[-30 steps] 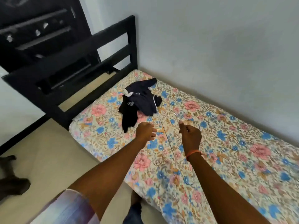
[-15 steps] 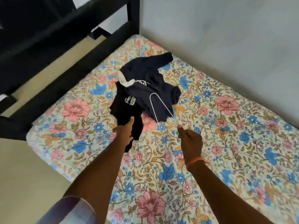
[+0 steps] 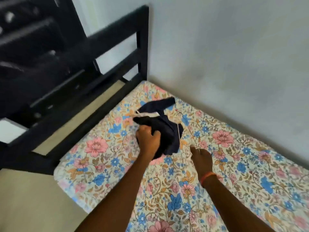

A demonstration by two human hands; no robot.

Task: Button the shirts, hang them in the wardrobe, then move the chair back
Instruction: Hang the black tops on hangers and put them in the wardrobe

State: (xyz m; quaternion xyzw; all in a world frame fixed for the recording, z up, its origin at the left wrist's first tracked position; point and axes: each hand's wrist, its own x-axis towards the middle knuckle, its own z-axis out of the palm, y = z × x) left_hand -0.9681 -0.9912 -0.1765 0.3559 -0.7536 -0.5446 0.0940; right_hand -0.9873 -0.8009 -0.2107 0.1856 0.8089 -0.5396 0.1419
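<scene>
A dark navy shirt (image 3: 168, 131) with a white collar lies crumpled on the floral bedsheet (image 3: 234, 173) near the corner of the bed. My left hand (image 3: 148, 140) grips a bunch of its fabric at the near left side. A thin wire hanger (image 3: 182, 126) lies against the shirt's right edge. My right hand (image 3: 201, 159) holds the hanger's near end, fingers curled round the wire. An orange band circles my right wrist.
A black bed frame (image 3: 140, 52) with slats stands at the bed's far end. Dark furniture (image 3: 33, 47) fills the upper left. A pale wall (image 3: 234, 56) runs along the bed's right side. Beige floor (image 3: 30, 198) lies at the lower left.
My left hand moved forward from the shirt's lower edge and closed on its fabric, bunching it. My right hand stayed with the hanger wire. The view tilted up slightly.
</scene>
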